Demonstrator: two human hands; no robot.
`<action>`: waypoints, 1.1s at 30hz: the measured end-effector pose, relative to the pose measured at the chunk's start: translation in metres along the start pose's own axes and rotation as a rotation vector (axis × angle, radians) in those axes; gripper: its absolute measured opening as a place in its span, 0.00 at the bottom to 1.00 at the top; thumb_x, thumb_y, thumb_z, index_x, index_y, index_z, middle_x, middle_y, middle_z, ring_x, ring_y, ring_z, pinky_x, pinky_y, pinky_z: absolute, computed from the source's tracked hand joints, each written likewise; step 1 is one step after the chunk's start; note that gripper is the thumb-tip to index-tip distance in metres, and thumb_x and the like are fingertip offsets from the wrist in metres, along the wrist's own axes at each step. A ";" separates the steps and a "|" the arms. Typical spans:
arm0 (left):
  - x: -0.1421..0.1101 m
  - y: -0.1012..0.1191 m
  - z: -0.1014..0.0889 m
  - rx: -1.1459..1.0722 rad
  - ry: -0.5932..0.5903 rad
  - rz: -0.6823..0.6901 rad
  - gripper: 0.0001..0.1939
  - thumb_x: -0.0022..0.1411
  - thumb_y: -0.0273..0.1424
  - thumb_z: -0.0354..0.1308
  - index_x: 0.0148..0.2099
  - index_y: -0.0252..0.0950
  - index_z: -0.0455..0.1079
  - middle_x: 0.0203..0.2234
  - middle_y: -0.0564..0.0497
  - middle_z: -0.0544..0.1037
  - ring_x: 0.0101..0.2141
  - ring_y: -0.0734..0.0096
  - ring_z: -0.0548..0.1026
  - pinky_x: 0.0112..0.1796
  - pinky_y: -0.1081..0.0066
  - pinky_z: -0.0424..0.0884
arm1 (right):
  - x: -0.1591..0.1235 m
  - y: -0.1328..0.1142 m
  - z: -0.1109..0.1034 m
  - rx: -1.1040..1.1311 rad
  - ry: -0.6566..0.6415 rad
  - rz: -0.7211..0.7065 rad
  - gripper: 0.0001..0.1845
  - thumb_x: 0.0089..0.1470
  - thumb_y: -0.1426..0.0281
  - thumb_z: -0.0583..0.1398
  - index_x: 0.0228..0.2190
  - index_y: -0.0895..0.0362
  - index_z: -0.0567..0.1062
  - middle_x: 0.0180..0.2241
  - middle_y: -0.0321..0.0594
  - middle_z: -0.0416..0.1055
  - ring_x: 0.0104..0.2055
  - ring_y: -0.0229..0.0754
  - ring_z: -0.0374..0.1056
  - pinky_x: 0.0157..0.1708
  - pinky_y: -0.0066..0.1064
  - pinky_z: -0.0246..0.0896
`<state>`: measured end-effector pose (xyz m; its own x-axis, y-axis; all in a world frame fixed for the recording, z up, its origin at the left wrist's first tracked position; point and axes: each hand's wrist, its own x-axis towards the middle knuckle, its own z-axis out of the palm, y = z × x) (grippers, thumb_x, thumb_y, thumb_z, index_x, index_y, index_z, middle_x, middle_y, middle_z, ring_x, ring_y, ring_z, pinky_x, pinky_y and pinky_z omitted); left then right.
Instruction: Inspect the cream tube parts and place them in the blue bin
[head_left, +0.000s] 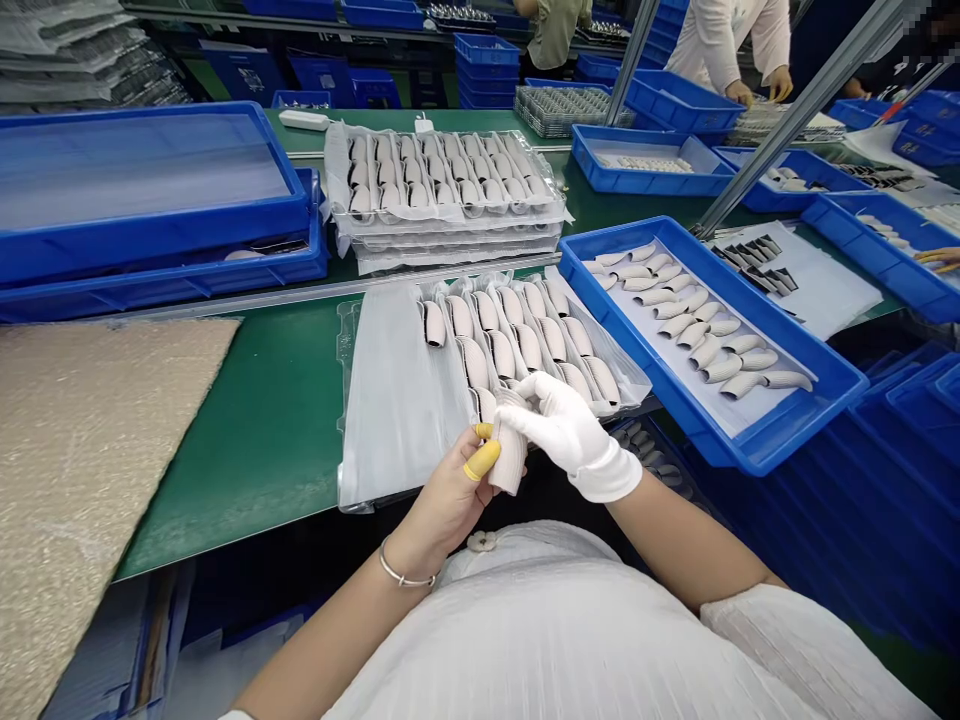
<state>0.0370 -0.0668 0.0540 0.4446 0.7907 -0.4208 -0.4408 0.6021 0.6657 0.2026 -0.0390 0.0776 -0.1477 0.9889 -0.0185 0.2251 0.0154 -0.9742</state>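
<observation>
Both my hands hold one pale, curved, ribbed shell-like piece (508,455) in front of my chest. My left hand (461,480), with yellow finger cots, grips its left side. My right hand (566,430), in a white glove, closes on its upper end. Just beyond lies a clear tray (349,390) lined with thin white sheet (397,400), where several similar pale pieces (529,347) with dark inner edges sit in rows. To the right, a blue bin (757,455) holds several more pale curved pieces (705,350) on white paper.
Stacked filled trays (450,235) stand behind the near tray. Large blue bins (150,230) are at the left, above a tan foam-like sheet (97,440). A slanted metal post (795,120) rises at the right. Another person's hands (757,90) work at the back right.
</observation>
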 end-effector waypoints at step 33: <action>0.002 0.006 0.008 0.330 0.109 0.104 0.26 0.53 0.48 0.68 0.42 0.38 0.61 0.30 0.55 0.75 0.30 0.73 0.72 0.33 0.71 0.67 | 0.007 0.004 -0.012 0.115 -0.127 0.056 0.17 0.57 0.55 0.63 0.34 0.57 0.71 0.28 0.35 0.69 0.28 0.37 0.66 0.27 0.28 0.67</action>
<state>0.0410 -0.0627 0.0620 0.3169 0.8636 -0.3921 -0.1961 0.4641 0.8638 0.2137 -0.0306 0.0764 -0.2601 0.9609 -0.0946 0.1261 -0.0633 -0.9900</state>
